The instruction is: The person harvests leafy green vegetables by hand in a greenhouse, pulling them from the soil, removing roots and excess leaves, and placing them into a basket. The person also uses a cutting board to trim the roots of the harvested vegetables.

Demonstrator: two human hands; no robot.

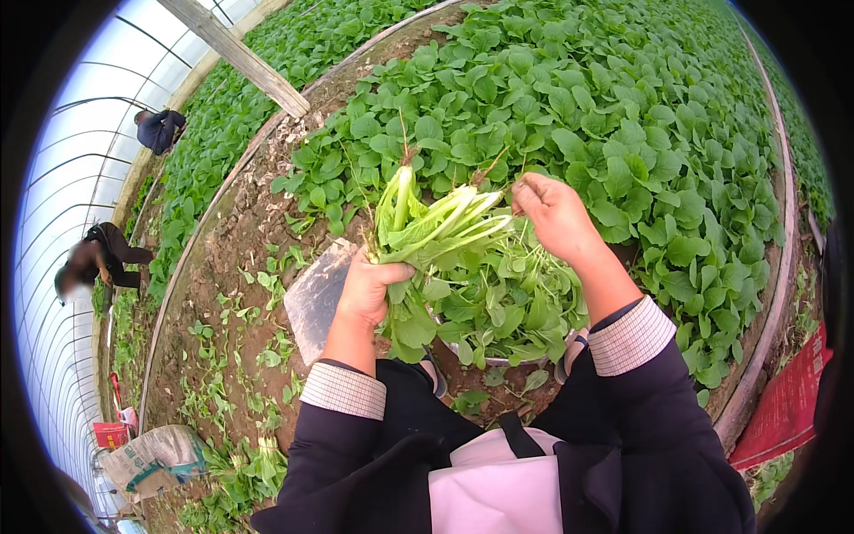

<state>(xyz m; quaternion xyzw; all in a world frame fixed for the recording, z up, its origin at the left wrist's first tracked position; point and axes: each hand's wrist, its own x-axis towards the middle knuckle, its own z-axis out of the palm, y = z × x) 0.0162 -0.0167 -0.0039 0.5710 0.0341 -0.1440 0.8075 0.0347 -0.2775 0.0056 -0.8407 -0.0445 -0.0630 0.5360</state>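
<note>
My left hand (370,287) is closed around a bunch of leafy greens (427,233), their pale stalks and thin brown roots pointing up and away. My right hand (550,212) is at the bunch's right side, its fingertips pinched together at the root end of one stalk. Just what lies between those fingertips is partly hidden. Below the bunch, between my feet, a heap of loose greens (514,314) fills a metal basin (527,362), of which only a bit of rim shows.
A dense bed of green plants (600,120) grows ahead and to the right. Left of my hand lies a flat grey slab (320,300). Tied greens (260,467) and a woven sack (157,457) lie lower left. A wooden post (240,60) stands ahead; two people bend down at left.
</note>
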